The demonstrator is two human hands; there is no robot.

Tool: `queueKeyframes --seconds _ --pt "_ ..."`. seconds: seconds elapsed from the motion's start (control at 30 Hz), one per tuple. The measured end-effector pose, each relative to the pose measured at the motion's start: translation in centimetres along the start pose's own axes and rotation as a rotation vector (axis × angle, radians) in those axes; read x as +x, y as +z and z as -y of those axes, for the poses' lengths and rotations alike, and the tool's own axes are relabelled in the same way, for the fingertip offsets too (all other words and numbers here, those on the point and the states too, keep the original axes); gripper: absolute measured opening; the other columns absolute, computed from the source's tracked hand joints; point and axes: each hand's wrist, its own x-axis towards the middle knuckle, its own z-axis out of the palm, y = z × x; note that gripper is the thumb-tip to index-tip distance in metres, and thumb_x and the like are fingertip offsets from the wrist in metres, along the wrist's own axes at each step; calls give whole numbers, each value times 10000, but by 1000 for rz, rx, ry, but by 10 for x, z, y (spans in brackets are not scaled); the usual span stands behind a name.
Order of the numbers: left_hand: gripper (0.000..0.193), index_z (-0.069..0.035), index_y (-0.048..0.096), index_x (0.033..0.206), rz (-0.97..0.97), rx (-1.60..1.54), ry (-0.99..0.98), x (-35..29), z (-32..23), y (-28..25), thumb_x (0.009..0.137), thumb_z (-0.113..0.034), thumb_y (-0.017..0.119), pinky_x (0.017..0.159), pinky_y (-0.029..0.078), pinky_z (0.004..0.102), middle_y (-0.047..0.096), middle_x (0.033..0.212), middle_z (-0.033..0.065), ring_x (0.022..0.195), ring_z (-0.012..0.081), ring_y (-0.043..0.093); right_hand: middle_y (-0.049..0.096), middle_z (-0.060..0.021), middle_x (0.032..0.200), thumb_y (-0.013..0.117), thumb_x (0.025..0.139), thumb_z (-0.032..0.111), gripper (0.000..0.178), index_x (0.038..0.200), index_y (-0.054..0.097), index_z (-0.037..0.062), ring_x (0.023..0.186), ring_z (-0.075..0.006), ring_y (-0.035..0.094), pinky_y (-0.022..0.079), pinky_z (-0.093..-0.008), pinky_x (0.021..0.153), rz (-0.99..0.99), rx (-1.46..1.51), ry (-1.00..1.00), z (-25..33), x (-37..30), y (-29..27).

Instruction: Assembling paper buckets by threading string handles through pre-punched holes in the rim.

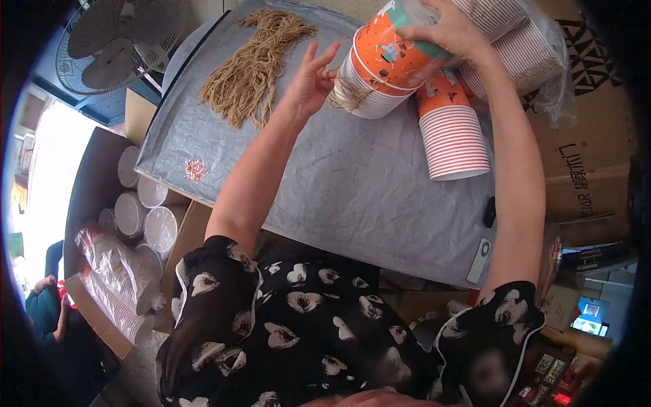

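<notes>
My right hand (451, 32) grips a tilted stack of orange patterned paper buckets (386, 57) with white rims, fingers spread round its upper side. My left hand (314, 85) is beside the stack's lower end, fingertips pinched at a thin tan cord; one or two fingers point upward. Tan cord loops (349, 95) hang against the white buckets at that end. Just right of it, another nested stack of orange buckets (453, 139) lies on the grey-covered table (325, 197). The far end of the held stack is cut off by the frame.
A heap of tan cords (258, 64) lies at the table's far left, with a small red-and-white pile (195, 169) nearer. Bagged bucket stacks (515, 57) stand far right. An open carton (102, 197) of wrapped stacks is at left, below a fan (112, 44). A person (51, 298) sits at far left.
</notes>
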Motion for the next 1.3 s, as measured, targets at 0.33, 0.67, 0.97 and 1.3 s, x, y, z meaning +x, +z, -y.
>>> queueKeyframes --seconds 0.33,0.67,0.97,1.3 --pt "963 -221 46 1611 -9 -72 -41 -2 7 -7 919 -134 711 516 366 170 559 1469 51 613 56 423 677 -265 1188 863 642 405 849 1288 600 -78 1109 -323 663 523 -382 961 -82 -99 -98 -11 5 16" --pt "869 -193 162 1594 -97 -6 -83 -5 17 -15 921 -124 708 532 364 172 642 1331 34 638 41 422 703 -233 1075 849 645 376 683 1151 669 -46 1012 -307 680 540 -388 887 -59 -24 -130 -11 7 25" --pt "273 -113 750 1065 37 757 267 -16 45 3 814 -165 846 695 549 288 602 1133 57 840 144 646 614 -291 1283 854 633 403 855 1297 591 -68 1215 -363 597 488 -404 1024 -122 -157 -90 -17 8 33" --pt "240 -101 793 895 -186 1188 515 -22 59 22 713 -227 886 837 536 378 659 935 98 970 248 643 553 -300 1370 865 602 437 937 1330 568 -72 1305 -382 524 426 -409 1106 -135 -129 -73 -22 7 39"
